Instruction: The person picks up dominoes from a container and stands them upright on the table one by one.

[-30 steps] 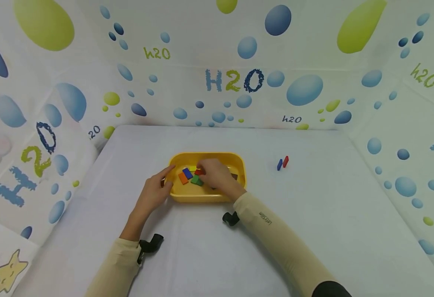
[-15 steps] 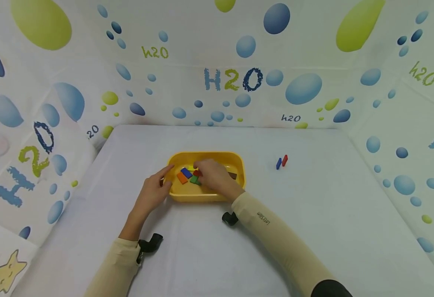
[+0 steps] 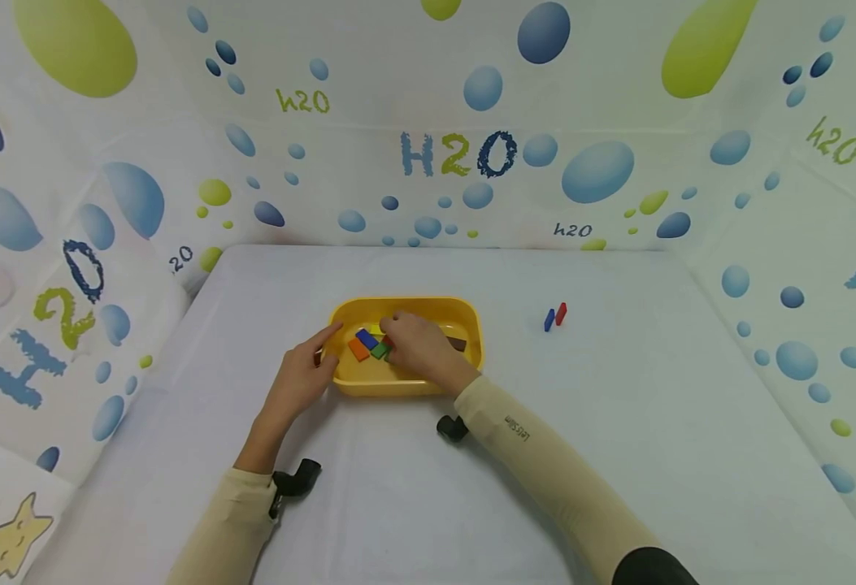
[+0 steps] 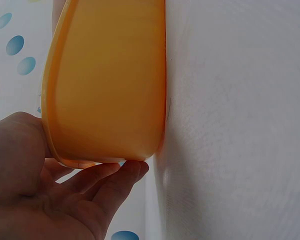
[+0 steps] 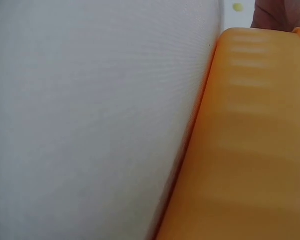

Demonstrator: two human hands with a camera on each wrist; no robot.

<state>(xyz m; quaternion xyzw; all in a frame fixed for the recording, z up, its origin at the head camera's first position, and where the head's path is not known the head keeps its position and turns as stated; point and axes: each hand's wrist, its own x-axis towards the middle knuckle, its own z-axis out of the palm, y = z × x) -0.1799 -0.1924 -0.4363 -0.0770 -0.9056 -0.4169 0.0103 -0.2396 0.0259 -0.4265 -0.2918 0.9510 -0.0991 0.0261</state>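
A yellow plastic tray [image 3: 354, 386] stands on the white table. My left hand [image 3: 301, 375] grips its left end; in the left wrist view the thumb lies at the rim and the fingers press the end wall. My right hand [image 3: 420, 345] reaches down into the tray, fingers bent among small coloured blocks. Beside its fingertips lie an orange block [image 3: 358, 349], a blue block [image 3: 367, 339], a green block [image 3: 380, 349] and a yellow block [image 3: 375, 329]. A bit of red shows at the fingertips, mostly covered; I cannot tell whether they pinch it.
A brown block [image 3: 456, 344] lies in the tray's right part. On the table right of the tray, a blue block [image 3: 549, 320] and a red block [image 3: 561, 314] stand side by side. A printed cloth [image 3: 398, 97] rises behind and at both sides.
My right hand's fingers shift slightly among the blocks; the red block is now mostly covered, and the green one sits a little farther back. My left hand stays at the tray's end.
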